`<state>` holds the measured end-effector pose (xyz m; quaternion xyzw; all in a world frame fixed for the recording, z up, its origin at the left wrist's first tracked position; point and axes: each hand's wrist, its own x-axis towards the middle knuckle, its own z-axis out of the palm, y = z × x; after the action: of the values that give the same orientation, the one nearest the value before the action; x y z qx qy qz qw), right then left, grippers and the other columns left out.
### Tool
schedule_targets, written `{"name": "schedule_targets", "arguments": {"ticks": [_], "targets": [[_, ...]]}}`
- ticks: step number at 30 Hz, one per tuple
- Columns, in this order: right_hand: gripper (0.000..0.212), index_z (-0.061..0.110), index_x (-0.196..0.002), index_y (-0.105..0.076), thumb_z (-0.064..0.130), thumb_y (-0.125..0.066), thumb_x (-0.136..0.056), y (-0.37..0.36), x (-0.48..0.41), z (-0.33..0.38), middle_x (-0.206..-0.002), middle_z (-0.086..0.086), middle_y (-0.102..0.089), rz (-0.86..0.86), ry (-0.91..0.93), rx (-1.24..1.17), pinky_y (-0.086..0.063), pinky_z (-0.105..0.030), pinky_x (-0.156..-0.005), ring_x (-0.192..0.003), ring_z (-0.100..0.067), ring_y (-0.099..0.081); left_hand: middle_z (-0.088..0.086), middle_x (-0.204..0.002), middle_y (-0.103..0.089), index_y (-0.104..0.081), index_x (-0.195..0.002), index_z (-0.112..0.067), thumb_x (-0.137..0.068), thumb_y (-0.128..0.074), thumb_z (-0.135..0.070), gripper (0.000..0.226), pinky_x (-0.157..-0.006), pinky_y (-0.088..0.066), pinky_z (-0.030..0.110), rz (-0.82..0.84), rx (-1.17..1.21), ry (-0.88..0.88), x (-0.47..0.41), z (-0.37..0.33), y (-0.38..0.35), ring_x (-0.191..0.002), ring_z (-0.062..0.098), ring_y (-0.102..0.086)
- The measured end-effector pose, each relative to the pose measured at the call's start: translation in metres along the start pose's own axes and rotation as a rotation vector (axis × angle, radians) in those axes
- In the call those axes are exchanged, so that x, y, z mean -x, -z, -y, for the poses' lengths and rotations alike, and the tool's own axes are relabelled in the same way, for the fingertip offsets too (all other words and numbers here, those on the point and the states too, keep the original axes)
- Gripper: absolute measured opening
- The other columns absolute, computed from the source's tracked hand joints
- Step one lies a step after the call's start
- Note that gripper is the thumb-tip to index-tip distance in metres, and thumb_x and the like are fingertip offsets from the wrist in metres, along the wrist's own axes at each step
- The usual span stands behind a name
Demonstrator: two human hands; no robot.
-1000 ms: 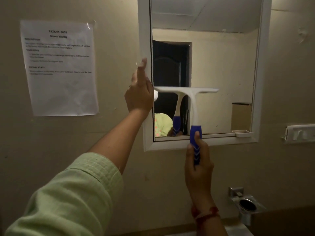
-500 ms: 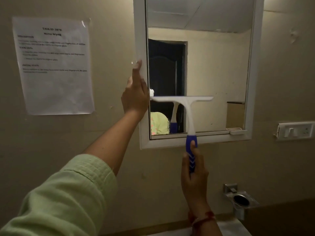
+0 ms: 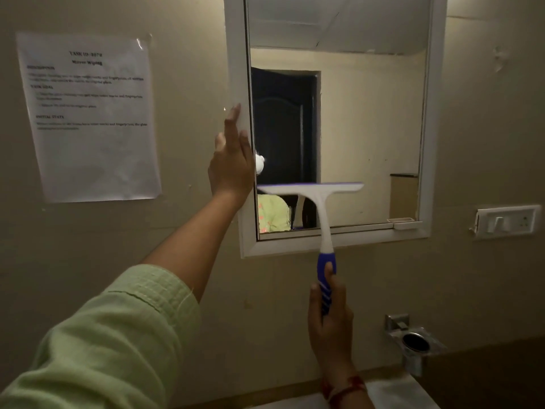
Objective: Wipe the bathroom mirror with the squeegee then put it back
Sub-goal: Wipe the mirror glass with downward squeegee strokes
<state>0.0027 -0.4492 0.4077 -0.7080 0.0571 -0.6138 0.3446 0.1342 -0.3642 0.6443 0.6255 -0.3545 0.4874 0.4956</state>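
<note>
A white-framed mirror point(image 3: 368, 113) hangs on the beige wall. The squeegee point(image 3: 321, 208) has a white blade and neck and a blue handle. Its blade lies flat across the lower left of the glass, a little above the bottom frame. My right hand point(image 3: 330, 317) is closed around the blue handle below the mirror. My left hand point(image 3: 231, 160) rests flat against the mirror's left frame edge, fingers pointing up; a small white thing shows just right of it, too unclear to name.
A printed paper sheet point(image 3: 88, 116) is taped to the wall left of the mirror. A switch plate point(image 3: 505, 221) sits on the wall at right. A metal holder point(image 3: 414, 343) is fixed below the mirror's right corner. A pale ledge runs along the bottom edge.
My right hand has drawn the squeegee down the glass, from the mirror's middle height to near the bottom. My left hand stays on the frame edge.
</note>
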Motion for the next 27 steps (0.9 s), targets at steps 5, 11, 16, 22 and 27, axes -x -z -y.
{"name": "schedule_targets", "arguments": {"ticks": [5,11,16,22,27], "targets": [[0.042,0.032,-0.124,-0.035,0.051,-0.038,-0.086,0.001,-0.019,0.004,-0.086,0.001,-0.056,-0.022,0.002,-0.039,-0.046,-0.013,-0.051,-0.062,-0.006,-0.055,0.018,-0.115,-0.056,-0.026,-0.144,-0.021,-0.102,-0.027,-0.027,0.043,-0.054,-0.038,0.019,0.013,-0.017,-0.003,0.0,0.003,-0.001,-0.067,0.021,-0.056],[0.055,0.054,-0.123,-0.025,0.02,-0.051,-0.089,-0.004,0.034,-0.015,-0.081,0.01,-0.052,0.003,-0.047,0.043,-0.048,-0.021,-0.055,-0.062,-0.012,-0.056,0.015,-0.122,-0.056,-0.023,-0.145,-0.022,-0.102,-0.026,-0.027,0.043,-0.063,-0.042,0.025,0.02,-0.045,0.011,-0.001,0.002,-0.002,-0.079,0.023,-0.058],[0.044,0.038,-0.13,-0.03,0.039,-0.047,-0.089,0.001,0.007,-0.007,-0.087,0.008,-0.055,-0.034,0.01,0.007,-0.046,-0.014,-0.053,-0.062,-0.006,-0.055,0.013,-0.124,-0.056,-0.025,-0.144,-0.024,-0.102,-0.026,-0.028,0.043,-0.065,-0.04,0.026,0.001,-0.036,0.012,-0.002,0.004,-0.003,-0.082,0.024,-0.059],[0.044,0.036,-0.129,-0.031,0.039,-0.044,-0.088,0.002,0.01,-0.014,-0.086,-0.001,-0.056,-0.033,0.008,0.0,-0.051,-0.02,-0.054,-0.062,-0.011,-0.056,0.011,-0.125,-0.056,-0.025,-0.144,-0.024,-0.102,-0.026,-0.028,0.043,-0.065,-0.039,0.025,0.002,-0.035,0.011,0.0,0.005,-0.004,-0.078,0.013,-0.053],[0.053,0.037,-0.13,-0.029,0.018,-0.054,-0.087,-0.002,0.061,-0.032,-0.084,0.006,-0.052,0.022,-0.051,0.052,-0.045,-0.006,-0.055,-0.062,-0.006,-0.054,0.008,-0.122,-0.057,-0.025,-0.144,-0.025,-0.102,-0.026,-0.029,0.043,-0.061,-0.037,0.017,-0.021,-0.052,0.024,-0.001,0.005,-0.006,-0.075,0.01,-0.052]]}}
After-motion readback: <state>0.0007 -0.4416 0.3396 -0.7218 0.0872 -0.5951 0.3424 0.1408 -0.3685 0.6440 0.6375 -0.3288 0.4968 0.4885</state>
